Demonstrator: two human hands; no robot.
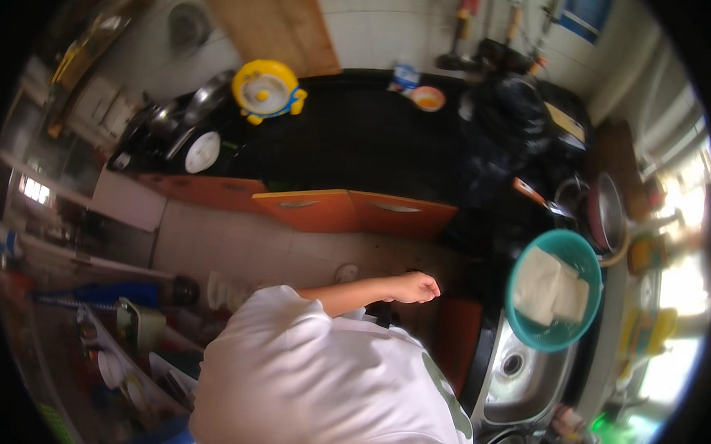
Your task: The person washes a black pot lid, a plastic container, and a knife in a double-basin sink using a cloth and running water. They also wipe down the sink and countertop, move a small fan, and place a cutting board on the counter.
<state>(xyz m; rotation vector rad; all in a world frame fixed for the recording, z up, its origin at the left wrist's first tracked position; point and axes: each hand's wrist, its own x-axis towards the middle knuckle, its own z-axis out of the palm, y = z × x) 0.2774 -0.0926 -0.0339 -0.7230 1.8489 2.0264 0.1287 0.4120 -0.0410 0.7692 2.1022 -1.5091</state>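
Observation:
My left hand [415,287] is held out in front of my body, above the floor, its fingers loosely curled together and nothing visible in them. My right hand is out of view; only a bit of skin shows below the white shirt [326,391] at the bottom edge. To the right of my left hand, and apart from it, a teal plastic basin [512,304] stands at the sink, overlapping its far end. Inside it lie pale, flat-sided slabs [538,285], perhaps tofu. The stainless steel sink [502,391] shows its drain below the basin.
Orange cabinet doors [309,211] jut out under the black counter [358,140]. On it stand a yellow lidded appliance [266,92], a small bowl [427,99] with orange-yellow contents, and a white plate [203,152]. Pans [605,210] lean at the right. Cluttered shelving [139,361] is at the left.

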